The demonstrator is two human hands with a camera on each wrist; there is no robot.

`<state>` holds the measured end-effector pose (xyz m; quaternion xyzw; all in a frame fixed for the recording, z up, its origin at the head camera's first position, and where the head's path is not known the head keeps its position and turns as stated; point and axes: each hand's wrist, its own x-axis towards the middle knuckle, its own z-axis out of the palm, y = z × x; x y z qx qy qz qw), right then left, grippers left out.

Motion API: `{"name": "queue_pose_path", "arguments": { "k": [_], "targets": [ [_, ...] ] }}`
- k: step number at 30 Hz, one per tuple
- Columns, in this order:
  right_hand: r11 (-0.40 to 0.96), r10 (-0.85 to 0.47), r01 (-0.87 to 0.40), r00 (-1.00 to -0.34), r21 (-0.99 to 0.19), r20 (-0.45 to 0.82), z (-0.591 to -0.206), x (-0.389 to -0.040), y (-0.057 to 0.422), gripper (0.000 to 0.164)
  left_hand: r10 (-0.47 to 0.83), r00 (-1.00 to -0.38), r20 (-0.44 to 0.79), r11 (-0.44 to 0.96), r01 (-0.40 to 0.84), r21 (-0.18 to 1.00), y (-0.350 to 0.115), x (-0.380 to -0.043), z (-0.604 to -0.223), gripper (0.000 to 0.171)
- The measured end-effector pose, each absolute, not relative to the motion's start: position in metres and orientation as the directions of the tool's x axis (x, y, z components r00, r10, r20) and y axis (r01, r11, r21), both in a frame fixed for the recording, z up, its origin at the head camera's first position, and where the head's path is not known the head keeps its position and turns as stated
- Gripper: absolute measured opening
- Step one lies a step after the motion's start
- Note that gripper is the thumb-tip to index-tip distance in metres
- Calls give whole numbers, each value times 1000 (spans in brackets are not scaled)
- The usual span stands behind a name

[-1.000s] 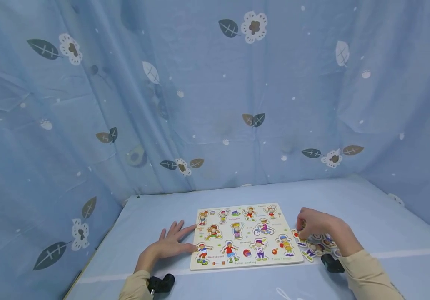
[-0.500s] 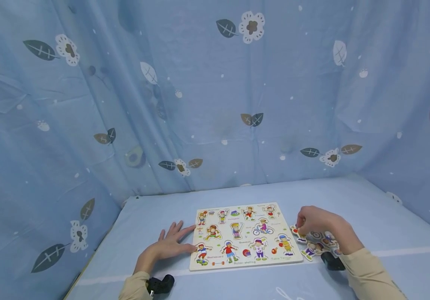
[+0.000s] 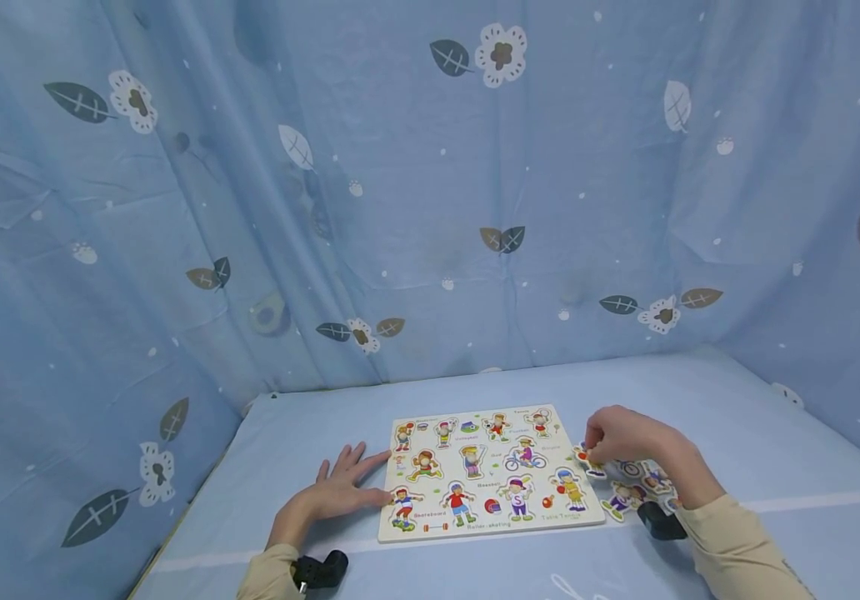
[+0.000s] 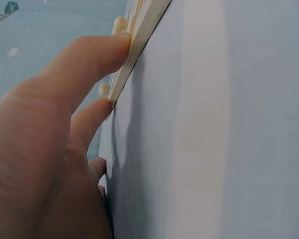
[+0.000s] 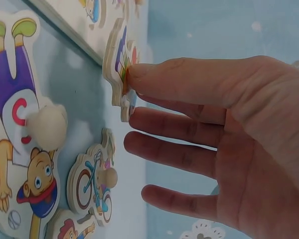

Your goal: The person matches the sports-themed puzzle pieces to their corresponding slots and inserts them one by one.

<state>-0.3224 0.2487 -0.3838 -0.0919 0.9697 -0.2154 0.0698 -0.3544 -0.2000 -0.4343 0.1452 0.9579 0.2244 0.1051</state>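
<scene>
A wooden knob puzzle board with printed sports children lies flat on the table. My left hand is spread at its left side; in the left wrist view the thumb and a finger touch the board's edge. My right hand is just off the board's right edge, pinching a puzzle piece between thumb and forefinger. The piece stands tilted on edge beside the board in the right wrist view, its picture partly hidden by the thumb. The other right fingers stretch out loosely.
Several loose knobbed pieces lie right of the board, under the right hand, among them a baseball child and a bicycle rider. A blue patterned curtain hangs behind the blue-covered table.
My right hand has shifted slightly left toward the board with the pinched piece, uncovering the bicycle piece. My left hand has stayed at the board's left edge.
</scene>
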Motion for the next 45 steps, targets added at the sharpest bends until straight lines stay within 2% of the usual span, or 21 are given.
{"name": "queue_pose_path", "arguments": {
  "k": [16,26,37,45],
  "targets": [
    [895,-233,-182,-969,-406,-80,-381,-314,226,13,326,-936,-132,853,230,469,-201,-355,-435,82],
    [900,-244,-181,-963,-395,-113,-386,-313,212,18,337,-931,-144,841,229,490,-202,-358,-436,84],
    [915,-285,-232,-951,-332,-122,-387,-309,201,21,327,-935,-140,853,227,470,-200,-355,-433,82],
    [927,-255,-203,-958,-316,-131,-387,-307,197,22,318,-937,-143,860,221,460,-200,-356,-435,84]
  ]
}}
